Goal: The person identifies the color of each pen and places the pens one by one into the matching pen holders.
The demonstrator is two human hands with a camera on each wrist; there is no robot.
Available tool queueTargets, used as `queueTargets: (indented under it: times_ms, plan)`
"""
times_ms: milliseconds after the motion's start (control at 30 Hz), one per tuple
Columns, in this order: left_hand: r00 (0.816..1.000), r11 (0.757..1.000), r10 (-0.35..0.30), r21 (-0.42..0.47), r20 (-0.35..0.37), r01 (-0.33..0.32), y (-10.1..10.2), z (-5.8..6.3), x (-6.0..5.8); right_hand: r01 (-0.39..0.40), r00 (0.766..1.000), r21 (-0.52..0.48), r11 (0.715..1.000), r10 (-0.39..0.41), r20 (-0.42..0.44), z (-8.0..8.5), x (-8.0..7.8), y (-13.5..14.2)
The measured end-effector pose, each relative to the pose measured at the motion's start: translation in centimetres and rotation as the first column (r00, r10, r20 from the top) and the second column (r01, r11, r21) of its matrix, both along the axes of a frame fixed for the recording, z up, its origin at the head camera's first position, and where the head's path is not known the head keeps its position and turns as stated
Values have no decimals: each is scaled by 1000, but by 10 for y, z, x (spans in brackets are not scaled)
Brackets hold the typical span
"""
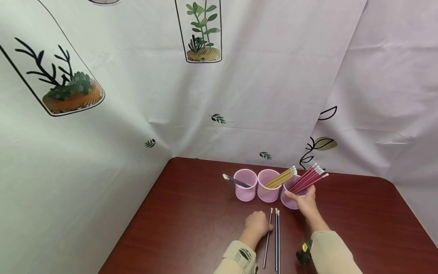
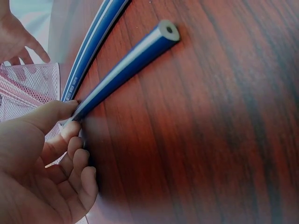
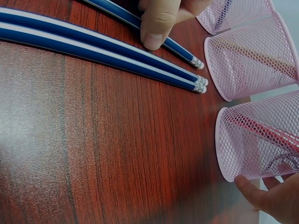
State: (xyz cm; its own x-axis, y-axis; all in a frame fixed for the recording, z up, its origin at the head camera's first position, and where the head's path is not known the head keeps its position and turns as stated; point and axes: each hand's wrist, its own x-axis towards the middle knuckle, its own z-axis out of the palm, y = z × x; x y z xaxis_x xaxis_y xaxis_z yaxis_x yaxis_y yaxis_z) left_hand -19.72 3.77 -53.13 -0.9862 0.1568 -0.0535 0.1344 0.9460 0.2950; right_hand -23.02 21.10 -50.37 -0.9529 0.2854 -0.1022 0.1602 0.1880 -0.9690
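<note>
My left hand (image 1: 257,224) pinches a blue-and-silver striped pencil (image 2: 126,67) between thumb and fingertip, close over the table, its eraser end toward the cups. Right beside it, two more blue striped pencils (image 1: 277,243) lie side by side. At the right-hand pink mesh cup (image 1: 289,203), my right hand (image 1: 308,203) holds the side, thumb across the front and fingers partly hidden behind. That cup carries a bunch of red pencils (image 1: 306,179), eraser ends up. Yellow pencils (image 1: 280,178) lean in the middle cup (image 1: 268,196), and dark blue pencils (image 1: 241,183) in the left cup (image 1: 245,195).
The three cups stand in a row toward the back of the dark red wooden table (image 1: 184,213). A white curtain (image 1: 267,95) printed with plants hangs behind the table and along its left side. A dark device (image 1: 303,254) sits at the right wrist.
</note>
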Motion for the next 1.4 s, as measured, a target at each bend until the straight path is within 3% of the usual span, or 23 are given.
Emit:
queueTargets:
  times_ms: [433,833,1000,1233,1300,1400]
  plan:
    - [1000,1000,6,3,-2,-6,-1,1,0,-10,1000,10,1000,10,16,1,0,0]
    - [1000,1000,3,-20,-23,-3,-1,5,0,3,1000,4,1000,-3,-23,-1,2,-1]
    - [998,1000,-15,9,-55,16,-2,15,-4,6,1000,6,1000,-6,-16,-7,-2,3]
    - [992,988,-46,142,-116,62,-5,36,-8,19,998,14,1000,-18,-65,-46,-23,17]
    - [991,981,-49,180,-121,71,-6,43,-8,14,997,23,1000,-13,-72,-45,-22,17]
    - [992,969,-50,233,-119,77,-8,54,-9,8,998,10,1000,-8,-70,-30,-14,10]
